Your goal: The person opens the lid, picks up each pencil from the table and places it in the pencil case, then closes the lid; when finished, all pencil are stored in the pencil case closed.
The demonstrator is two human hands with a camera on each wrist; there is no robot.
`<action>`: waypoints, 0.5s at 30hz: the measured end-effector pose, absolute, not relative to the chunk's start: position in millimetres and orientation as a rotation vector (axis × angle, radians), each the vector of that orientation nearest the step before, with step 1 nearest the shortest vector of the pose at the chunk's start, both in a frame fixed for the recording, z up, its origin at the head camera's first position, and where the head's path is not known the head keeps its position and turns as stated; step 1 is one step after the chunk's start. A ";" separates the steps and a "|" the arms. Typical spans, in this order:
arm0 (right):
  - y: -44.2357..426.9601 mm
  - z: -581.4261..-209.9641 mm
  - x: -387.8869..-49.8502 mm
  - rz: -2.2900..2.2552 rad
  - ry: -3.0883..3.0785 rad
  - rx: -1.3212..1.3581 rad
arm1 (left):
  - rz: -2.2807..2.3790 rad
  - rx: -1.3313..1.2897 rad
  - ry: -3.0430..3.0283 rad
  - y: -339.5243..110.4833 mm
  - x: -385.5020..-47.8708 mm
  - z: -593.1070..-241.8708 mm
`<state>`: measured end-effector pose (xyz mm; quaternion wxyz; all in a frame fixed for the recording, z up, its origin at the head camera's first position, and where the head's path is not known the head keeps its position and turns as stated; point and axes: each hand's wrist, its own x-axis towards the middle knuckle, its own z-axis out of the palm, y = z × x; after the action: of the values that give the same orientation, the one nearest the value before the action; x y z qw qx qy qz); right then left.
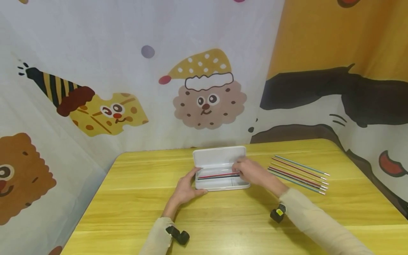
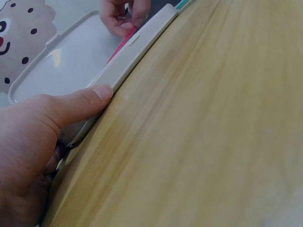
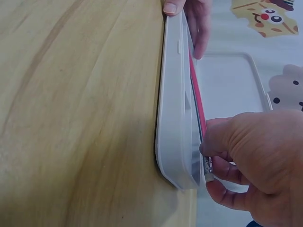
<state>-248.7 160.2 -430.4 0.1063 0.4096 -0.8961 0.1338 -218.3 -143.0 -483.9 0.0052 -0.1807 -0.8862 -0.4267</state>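
Observation:
An open white pencil case (image 1: 213,185) lies on the table with its lid (image 1: 220,156) raised at the back. My left hand (image 1: 185,189) grips the case's left end, thumb along the front wall and fingers round towards the back. At the right end, my right hand (image 1: 251,171) pinches a red pencil (image 3: 199,101) near its silver ferrule and white eraser. This pencil lies lengthwise over the case's opening, and its far end points to my left hand. A dark pencil (image 1: 207,178) is in the case alongside it. My right fingers partly hide the case's right end.
Several pencils (image 1: 299,172) in blue-green, red and other colours lie side by side on the wooden table (image 1: 223,219), right of the case. Behind the table's back edge hangs a cartoon-printed curtain (image 1: 127,42).

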 end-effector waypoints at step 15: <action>154.3 -432.2 -252.0 0.435 -2.650 1.208 | -1.345 -0.592 -2.758 -144.3 -219.5 -485.3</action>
<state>-252.0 154.3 -432.2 0.0982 0.4081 -0.8957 0.1470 -219.5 -144.3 -485.3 0.0084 -0.1894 -0.8825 -0.4305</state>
